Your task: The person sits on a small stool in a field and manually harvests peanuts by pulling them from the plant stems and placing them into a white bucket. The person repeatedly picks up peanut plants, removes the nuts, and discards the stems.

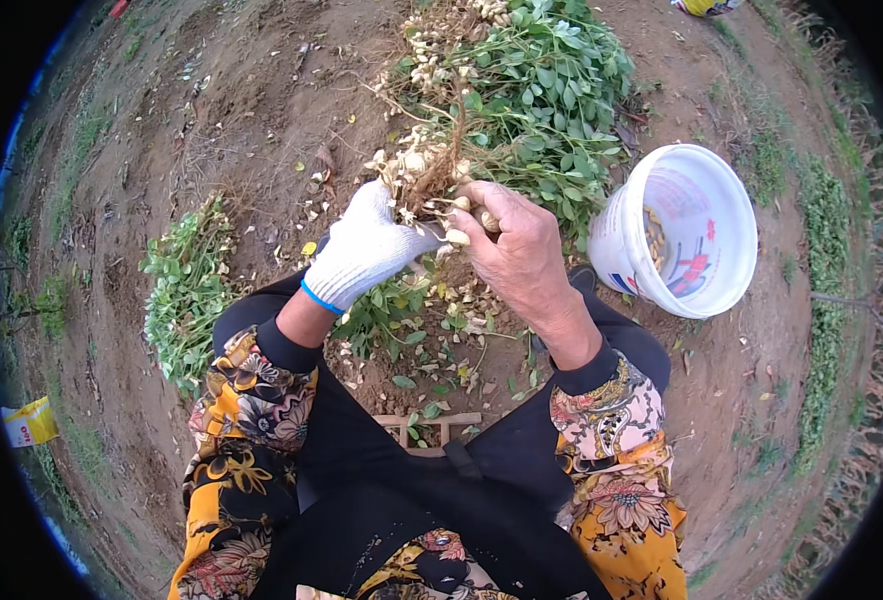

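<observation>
My left hand, in a white knit glove with a blue cuff edge, holds the root end of a peanut plant in front of me. Pale pods hang in a cluster among its brown roots. Bare and to the right, my right hand has its thumb and fingers closed around a few peanut pods at the side of the same cluster. Parts of the fingers of both hands are hidden by the roots and pods.
A white plastic bucket with peanuts at its bottom stands at right. Leafy peanut plants are heaped ahead, another pile lies left. Part of a wooden stool shows between my legs. A yellow bag lies far left.
</observation>
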Motion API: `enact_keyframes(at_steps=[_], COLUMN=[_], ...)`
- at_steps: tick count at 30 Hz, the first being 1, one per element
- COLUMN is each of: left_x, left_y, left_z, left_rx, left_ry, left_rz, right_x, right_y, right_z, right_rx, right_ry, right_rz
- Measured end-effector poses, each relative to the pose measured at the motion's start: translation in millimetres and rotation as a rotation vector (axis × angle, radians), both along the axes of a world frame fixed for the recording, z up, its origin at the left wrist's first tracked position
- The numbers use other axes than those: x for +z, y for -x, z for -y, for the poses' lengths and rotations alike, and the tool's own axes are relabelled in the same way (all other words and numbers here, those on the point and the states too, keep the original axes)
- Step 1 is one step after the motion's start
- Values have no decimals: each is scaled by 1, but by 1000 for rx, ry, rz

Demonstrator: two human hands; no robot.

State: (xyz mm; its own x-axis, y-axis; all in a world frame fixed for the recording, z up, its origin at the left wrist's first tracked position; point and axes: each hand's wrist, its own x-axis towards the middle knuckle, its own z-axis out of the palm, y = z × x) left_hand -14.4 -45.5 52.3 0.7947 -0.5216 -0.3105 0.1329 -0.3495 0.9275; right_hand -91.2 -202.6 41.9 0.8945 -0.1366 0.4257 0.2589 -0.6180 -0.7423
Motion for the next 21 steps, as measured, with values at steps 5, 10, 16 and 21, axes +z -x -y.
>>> enact_keyframes(at_steps=[5,10,16,21], left_x=[-21,-11,-4,1], left_y=[-4,-8,-24,-7], left_z=[-2,-4,-17,-17], left_rx=[125,92,139,18], left_ry=[-254,-279,32,146], left_rz=[364,141,-49,-227], right_x=[8,35,53,6], right_y=[6,18,35,71], right_z=[-14,5,54,182], right_rx=[217,498,193,-584], right_ry=[-4,-492,-80,520], right_rz=[-20,-556,-300,-214])
